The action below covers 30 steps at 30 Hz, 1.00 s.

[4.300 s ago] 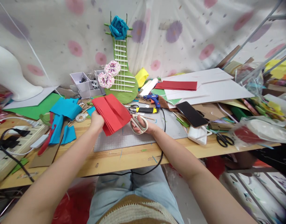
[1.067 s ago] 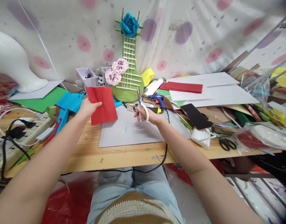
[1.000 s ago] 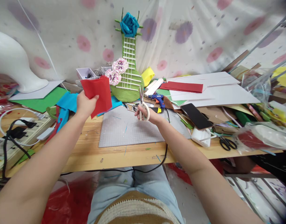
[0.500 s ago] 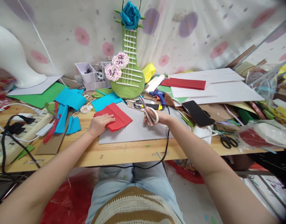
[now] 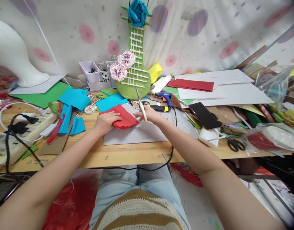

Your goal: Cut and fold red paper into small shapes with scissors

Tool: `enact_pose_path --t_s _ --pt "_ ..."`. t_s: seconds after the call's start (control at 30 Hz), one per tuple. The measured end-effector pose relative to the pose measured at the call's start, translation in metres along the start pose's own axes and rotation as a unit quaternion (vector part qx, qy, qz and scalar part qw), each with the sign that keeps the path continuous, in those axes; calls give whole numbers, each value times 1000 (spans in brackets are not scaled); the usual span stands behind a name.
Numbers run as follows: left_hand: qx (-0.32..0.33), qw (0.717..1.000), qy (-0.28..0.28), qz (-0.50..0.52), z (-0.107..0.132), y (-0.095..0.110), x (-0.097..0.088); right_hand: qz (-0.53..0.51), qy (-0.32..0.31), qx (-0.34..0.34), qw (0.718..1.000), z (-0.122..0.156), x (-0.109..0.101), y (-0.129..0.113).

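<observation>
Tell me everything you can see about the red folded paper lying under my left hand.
The red folded paper is a thin stack of matte sheets with a crease ridge along its top and layered edges on the near side. It lies flat, at an angle, on the far left corner of the grey cutting mat. The left hand rests on its left end, fingers on top. The right hand, holding white-handled scissors, is at its right corner; contact is unclear.

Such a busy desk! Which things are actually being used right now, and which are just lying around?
In use: folded red paper under the left hand; white-handled scissors in the right hand; cutting mat.
Lying about: glue gun, phone, black scissors, green guitar craft.
</observation>
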<state>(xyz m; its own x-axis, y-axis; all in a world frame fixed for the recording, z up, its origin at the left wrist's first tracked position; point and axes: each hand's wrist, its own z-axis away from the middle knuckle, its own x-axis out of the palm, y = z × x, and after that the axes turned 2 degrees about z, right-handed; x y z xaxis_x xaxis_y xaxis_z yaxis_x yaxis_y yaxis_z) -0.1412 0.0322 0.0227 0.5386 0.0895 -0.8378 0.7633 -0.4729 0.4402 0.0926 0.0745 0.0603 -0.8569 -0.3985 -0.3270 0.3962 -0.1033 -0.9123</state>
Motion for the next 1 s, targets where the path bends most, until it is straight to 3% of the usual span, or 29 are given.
enact_pose_path --t_s 0.07,0.13,0.23,0.3,0.4,0.47,0.57,0.67,0.77,0.93,1.0 --pt "31 999 -10 -3 2 3 -1 15 29 8 999 -9 1 1" --pt "12 999 31 -33 7 6 -1 22 33 10 999 -17 2 4" --pt "-124 973 173 -89 20 8 0 9 25 3 1000 -23 7 9" --pt "-231 942 229 -83 29 8 -1 -18 14 4 1000 -24 9 12" --pt "-372 905 202 39 38 8 -5 -65 -14 13 998 -24 9 17" --pt "-443 863 174 171 39 10 -8 -89 -28 17 995 -23 6 20" --pt "-483 780 151 368 34 17 -15 -115 -40 30 992 -21 0 23" --pt "-490 719 123 477 27 23 -21 -113 -39 46 992 -17 -4 21" --pt "-514 697 125 484 22 27 -24 -74 -20 49 996 -14 -4 14" --pt "-539 685 116 476 18 36 -20 -22 -30 47 998 -18 6 2" --pt "-552 694 111 449 17 39 -17 -12 -49 47 998 -20 10 -2"
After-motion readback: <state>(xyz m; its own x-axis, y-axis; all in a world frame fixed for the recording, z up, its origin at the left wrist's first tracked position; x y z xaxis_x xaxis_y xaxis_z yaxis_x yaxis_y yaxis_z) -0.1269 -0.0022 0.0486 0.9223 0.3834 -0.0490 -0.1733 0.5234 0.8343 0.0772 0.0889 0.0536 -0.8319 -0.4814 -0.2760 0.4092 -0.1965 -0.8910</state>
